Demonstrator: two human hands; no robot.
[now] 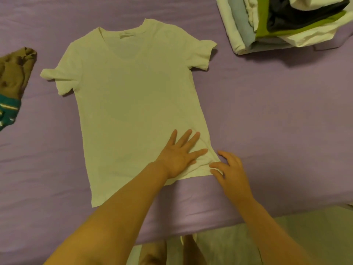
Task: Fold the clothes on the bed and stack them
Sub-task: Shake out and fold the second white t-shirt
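On the purple bed (267, 111), a white T-shirt (133, 102) lies flat and unfolded at centre, left hand (177, 155) pressing flat, right hand (231, 171) loosely open at its hem corner; folded stack (277, 25) at 1 o'clock, unfolded clothes (13, 83) at 9 o'clock.

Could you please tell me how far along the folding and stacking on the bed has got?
Done: a stack of folded clothes sits at the far right. In hand: the white T-shirt lies spread flat, unfolded; the left hand presses its hem, and the right hand touches the hem corner. Left: folding that shirt, plus the crumpled clothes at the left edge.
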